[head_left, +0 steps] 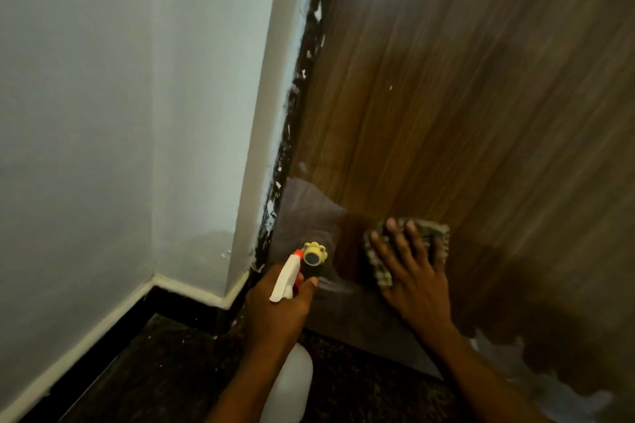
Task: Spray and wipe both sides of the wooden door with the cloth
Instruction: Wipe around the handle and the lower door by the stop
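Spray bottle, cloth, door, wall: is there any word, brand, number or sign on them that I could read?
None: no text can be read anywhere in this view.
spray bottle: white trigger, yellow nozzle, pale body, no label showing.
cloth: a chequered pattern only, no tag in sight.
wooden door and wall: no lettering, only white paint flecks along the door's edge.

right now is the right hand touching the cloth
Touching: the head view shows the right hand spread flat over the cloth, pressing it to the door.
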`<state>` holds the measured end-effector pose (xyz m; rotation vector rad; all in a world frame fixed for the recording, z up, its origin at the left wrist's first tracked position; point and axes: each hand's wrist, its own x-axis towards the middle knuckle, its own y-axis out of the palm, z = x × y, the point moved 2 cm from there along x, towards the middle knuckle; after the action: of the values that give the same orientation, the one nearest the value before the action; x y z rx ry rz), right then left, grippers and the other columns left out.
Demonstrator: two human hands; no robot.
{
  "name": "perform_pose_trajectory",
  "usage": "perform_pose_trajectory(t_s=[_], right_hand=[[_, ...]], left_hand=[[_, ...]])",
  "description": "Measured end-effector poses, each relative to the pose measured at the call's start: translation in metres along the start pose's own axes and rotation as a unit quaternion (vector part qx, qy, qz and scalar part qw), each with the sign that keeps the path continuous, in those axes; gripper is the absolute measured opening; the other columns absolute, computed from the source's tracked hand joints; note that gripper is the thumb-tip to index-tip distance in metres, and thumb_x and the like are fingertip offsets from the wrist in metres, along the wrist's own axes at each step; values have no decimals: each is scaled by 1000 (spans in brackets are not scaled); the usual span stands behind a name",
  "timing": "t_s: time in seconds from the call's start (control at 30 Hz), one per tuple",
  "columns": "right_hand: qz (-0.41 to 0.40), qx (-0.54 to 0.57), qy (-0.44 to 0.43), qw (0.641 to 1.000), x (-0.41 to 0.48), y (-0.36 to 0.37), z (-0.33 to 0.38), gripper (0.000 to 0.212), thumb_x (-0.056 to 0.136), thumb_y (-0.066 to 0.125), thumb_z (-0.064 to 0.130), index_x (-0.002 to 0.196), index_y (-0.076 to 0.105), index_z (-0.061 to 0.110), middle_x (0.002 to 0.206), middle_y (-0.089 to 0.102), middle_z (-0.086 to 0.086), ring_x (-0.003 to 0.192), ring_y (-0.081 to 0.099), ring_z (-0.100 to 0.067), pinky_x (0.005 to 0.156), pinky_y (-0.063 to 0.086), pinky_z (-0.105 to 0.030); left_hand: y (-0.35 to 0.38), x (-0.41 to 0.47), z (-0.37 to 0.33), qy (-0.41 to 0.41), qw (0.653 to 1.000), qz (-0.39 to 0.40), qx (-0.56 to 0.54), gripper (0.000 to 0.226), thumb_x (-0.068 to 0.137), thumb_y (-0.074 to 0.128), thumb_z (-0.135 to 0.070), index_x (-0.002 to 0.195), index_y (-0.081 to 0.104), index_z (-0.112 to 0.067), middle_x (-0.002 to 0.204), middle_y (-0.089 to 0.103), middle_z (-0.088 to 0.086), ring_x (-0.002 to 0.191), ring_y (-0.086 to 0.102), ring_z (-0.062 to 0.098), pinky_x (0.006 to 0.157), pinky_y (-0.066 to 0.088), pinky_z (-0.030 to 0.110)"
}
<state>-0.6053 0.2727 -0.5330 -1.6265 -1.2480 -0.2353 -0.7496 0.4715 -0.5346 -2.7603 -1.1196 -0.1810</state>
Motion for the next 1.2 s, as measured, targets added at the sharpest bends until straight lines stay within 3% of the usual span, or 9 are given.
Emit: perform_pose_trajectory(t_s=[0.1,0.27,0.4,0.6,0.7,0.8,0.93,1.1,1.2], right_hand=[[-30,50,44,997,64,-11,46,74,88,46,54,154,25,30,163,10,-4,151,5,-32,118,-3,-60],[90,26,-224,970,83,18,116,74,90,33,60,155,24,26,165,8,-1,152,0,-25,120,-5,-52],[81,14,-292,953,88,13,92,69,88,33,58,150,36,29,161,24,2,150,14,-22,120,4,-52],[-45,46,-28,998,149,-29,94,69,96,25,60,157,16,29,165,6,-1,152,3,-27,119,-2,-55],[46,57,-137,988,130,-1,129,73,91,42,58,155,26,26,163,16,-7,150,10,-31,120,5,-56],[156,-1,-234,960,82,29,159,74,90,44,56,153,30,19,162,20,-7,150,14,-28,119,-13,-52],[238,-22,-220,946,49,36,184,74,97,29,53,156,17,10,163,12,-12,151,6,-30,111,-27,-49],[323,52,-178,928,-9,37,157,72,86,30,49,142,50,10,149,45,-11,136,46,-27,121,-12,-44],[297,81,-110,945,-51,48,115,73,81,42,44,147,43,12,156,33,-7,135,48,-27,121,3,-46]], left_hand=[[-6,4,7,-21,1000,-16,9,39,76,75,-26,110,63,-13,91,56,-6,87,54,13,73,43,21],[-20,14,10,6,999,-28,25,28,76,74,-31,97,57,-24,85,56,-10,77,55,9,58,35,7],[-36,16,11,-5,998,-55,15,31,75,76,-27,96,54,-26,81,54,-15,74,53,6,68,43,14],[-50,22,16,1,998,-64,-9,28,73,78,-24,94,58,-25,78,56,-16,73,56,3,64,45,14],[-52,25,17,5,997,-71,-5,28,73,77,-26,95,61,-21,83,61,-6,75,59,9,63,44,12],[-54,25,14,15,997,-71,24,27,76,74,-29,98,61,-20,85,61,-6,70,56,4,60,41,9],[-53,20,11,3,997,-61,36,38,77,73,-30,109,62,-12,98,65,-1,82,59,15,76,52,27],[-51,8,8,10,999,-15,40,28,76,75,-27,97,57,-24,80,55,-16,77,55,8,64,44,12],[-39,2,15,-4,998,5,68,24,73,77,-27,93,63,-26,78,61,-11,78,61,13,63,46,16]])
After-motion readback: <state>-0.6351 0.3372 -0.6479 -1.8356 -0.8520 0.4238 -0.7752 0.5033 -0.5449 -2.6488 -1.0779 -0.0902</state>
